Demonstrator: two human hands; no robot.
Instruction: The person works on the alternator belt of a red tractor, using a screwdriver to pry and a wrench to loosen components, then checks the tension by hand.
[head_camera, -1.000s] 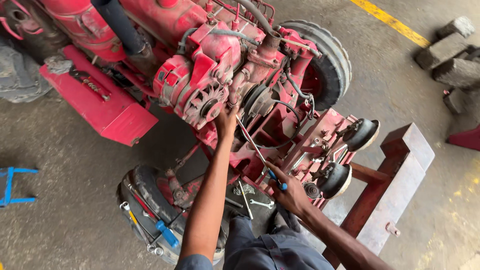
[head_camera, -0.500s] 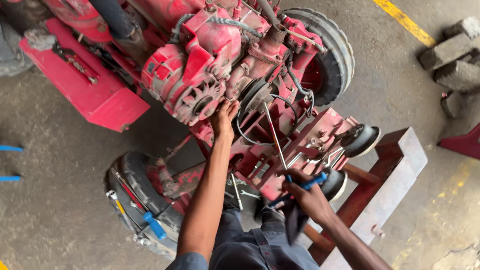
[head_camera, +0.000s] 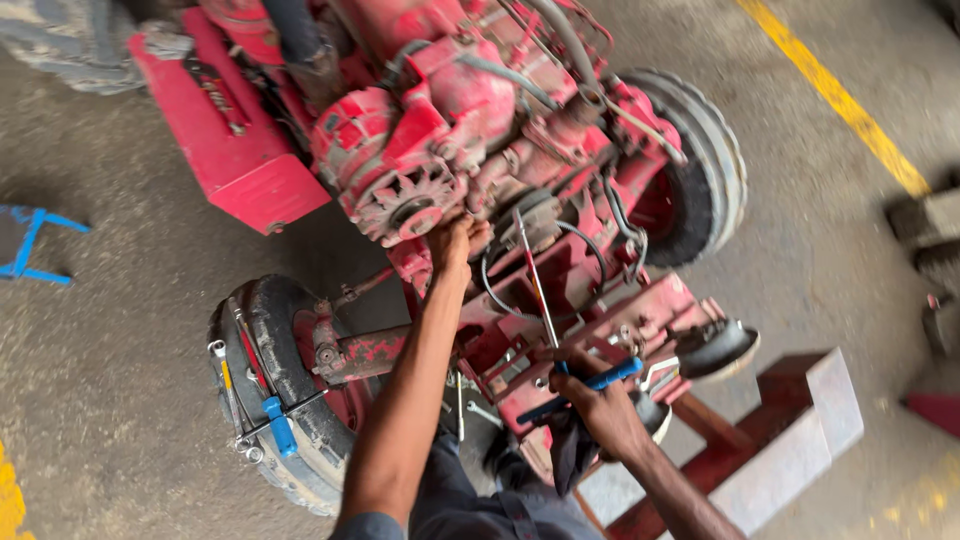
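Observation:
I look down on a red tractor engine (head_camera: 470, 110) with its cover off. My left hand (head_camera: 455, 245) reaches up and presses on the engine just below the finned alternator (head_camera: 405, 200), fingers curled against a part I cannot make out. My right hand (head_camera: 600, 405) grips the blue cross handle (head_camera: 590, 383) of a long T-shaped tool. Its thin metal shaft (head_camera: 535, 285) runs up to the engine beside my left hand. A dark rag hangs under my right hand.
A small front tyre (head_camera: 290, 440) at lower left has several spanners and a blue-handled tool lying on it. A second tyre (head_camera: 705, 170) stands right of the engine. A red and grey stand (head_camera: 800, 420) is at lower right, a blue frame (head_camera: 30, 245) at far left, a yellow floor line (head_camera: 830, 90).
My right hand has shifted slightly right with the blue-handled tool, and the shaft now stands straighter towards the engine. My left hand stays on the engine. The view has drifted.

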